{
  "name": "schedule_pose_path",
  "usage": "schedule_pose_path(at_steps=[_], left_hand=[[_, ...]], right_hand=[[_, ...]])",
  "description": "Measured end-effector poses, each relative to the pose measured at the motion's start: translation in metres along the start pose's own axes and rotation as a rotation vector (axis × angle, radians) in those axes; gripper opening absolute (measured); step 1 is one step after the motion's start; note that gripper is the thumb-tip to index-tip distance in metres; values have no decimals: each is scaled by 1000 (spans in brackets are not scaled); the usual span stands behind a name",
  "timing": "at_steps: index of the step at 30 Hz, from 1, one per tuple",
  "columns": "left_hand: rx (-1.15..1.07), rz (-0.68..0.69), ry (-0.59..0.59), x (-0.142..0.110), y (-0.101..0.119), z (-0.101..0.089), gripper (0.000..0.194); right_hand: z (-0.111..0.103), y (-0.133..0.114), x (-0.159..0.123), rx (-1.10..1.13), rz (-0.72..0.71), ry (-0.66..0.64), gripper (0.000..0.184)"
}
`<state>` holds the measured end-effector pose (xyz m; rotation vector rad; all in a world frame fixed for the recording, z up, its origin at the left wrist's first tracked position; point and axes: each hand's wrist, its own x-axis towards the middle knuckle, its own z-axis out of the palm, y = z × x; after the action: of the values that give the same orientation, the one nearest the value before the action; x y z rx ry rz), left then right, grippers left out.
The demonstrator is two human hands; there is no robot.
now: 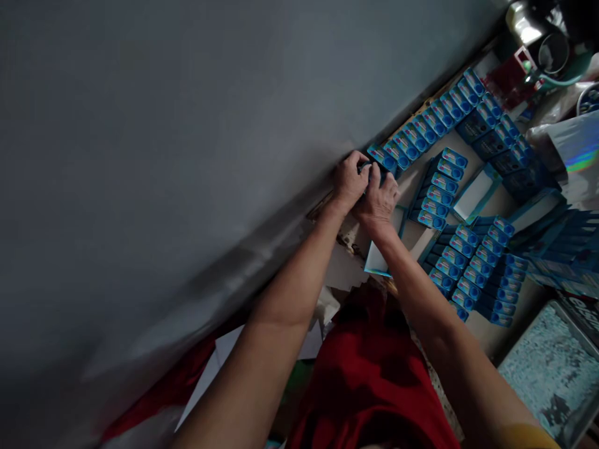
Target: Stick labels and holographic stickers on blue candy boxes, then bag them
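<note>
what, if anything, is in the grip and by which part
Cannot be told: the left hand and right hand partly cover a dark blue item, hiding any hold.

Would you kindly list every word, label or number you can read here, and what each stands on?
None can be read with certainty.
Small rectangular blue cartons: colourful print, too small and blurred.
Dark blue carton sides: pale lettering, too faint.
Flat black printed surface at the right edge: large white letters, too blurred to quote.

Long row of small boxes [425,130] along the tabletop [452,142] edge nearest the wall [163,156]; right of it, a shorter row [442,188], then an open carton [475,196]; toward the near edge, further parallel rows [472,269].
</note>
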<state>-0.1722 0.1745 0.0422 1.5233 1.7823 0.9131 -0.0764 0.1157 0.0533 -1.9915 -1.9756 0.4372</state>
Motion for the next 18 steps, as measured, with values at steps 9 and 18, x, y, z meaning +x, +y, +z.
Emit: schedule_pose_path(at_steps=[9,18], left_hand=[[96,-164,277,-167,-5,-30,37],[365,-249,-443,-198,-5,18,41]], right_hand=[[-57,33,-41,178,-224,51,108],[-86,109,-73,113,-383,-121,110]])
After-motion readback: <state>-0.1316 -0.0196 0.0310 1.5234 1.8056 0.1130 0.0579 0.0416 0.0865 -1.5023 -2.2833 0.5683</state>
